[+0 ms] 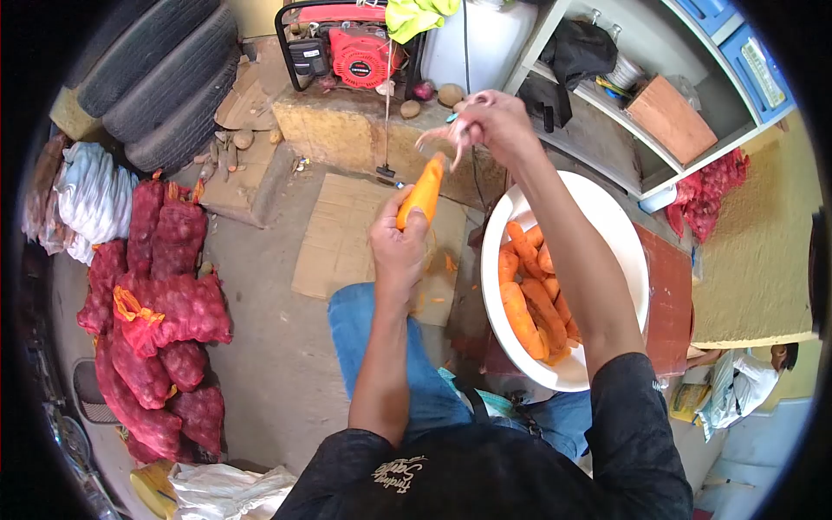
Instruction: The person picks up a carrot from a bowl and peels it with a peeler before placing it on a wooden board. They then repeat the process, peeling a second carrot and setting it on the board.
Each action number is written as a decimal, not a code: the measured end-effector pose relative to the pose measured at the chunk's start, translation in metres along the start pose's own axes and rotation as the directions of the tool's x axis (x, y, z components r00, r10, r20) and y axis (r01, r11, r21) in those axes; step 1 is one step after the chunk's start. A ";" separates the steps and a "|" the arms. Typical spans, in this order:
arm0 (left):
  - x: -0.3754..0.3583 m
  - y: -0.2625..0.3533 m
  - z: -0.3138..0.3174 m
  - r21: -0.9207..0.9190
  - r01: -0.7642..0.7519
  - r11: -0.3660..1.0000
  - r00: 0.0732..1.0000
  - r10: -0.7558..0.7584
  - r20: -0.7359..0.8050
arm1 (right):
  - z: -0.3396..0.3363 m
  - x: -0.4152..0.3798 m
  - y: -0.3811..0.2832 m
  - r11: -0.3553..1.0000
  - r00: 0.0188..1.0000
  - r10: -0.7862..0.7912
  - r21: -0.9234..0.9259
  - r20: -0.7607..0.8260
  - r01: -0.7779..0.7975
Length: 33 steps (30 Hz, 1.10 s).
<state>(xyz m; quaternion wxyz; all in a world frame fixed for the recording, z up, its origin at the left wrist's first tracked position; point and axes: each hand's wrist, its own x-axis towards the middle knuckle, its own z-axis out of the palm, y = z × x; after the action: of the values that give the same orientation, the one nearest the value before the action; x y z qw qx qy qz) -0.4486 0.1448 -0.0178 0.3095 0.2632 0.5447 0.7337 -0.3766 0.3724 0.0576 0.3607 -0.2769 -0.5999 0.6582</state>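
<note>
Bright light, fisheye bowing, black corners, slightly blurred right grip (497, 123)

Carrot (423, 195) is gripped in left hand (397, 247), tip raised. Blurred pale strips (448, 135) are seen at right hand (501, 126), near the tip. More carrots (523, 322) are held in white basin (620, 234).

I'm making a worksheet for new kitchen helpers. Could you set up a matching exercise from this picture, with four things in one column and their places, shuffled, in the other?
Things
1. Single carrot
2. White basin
3. Red generator
4. Red mesh sacks

Places
A. On the raised ledge, at the top of the view
B. On the floor, at the left of the view
C. In the person's left hand
D. Around a heap of carrots, to the right of the view's centre

Right pairs: 1-C, 2-D, 3-A, 4-B
</note>
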 end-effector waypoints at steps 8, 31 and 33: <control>-0.004 0.000 0.005 0.364 -0.336 0.869 0.939 0.341 0.052 | 0.007 -0.002 -0.009 1.000 1.000 0.002 0.026 -0.019 -0.002; -0.008 0.002 0.010 -0.418 0.081 0.905 0.992 -0.031 0.124 | -0.119 -0.022 -0.089 0.917 0.971 -0.235 0.319 -0.050 0.238; -0.008 0.003 0.007 -0.518 0.150 0.842 0.979 -0.053 0.198 | -0.124 -0.071 -0.110 0.950 0.976 -0.087 0.280 -0.198 0.141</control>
<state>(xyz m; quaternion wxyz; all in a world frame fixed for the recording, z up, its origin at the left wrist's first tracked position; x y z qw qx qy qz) -0.4384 0.1424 -0.0138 0.4555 0.2021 0.3045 0.8118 -0.2201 0.3900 0.1463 0.4889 -0.2447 -0.4754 0.6893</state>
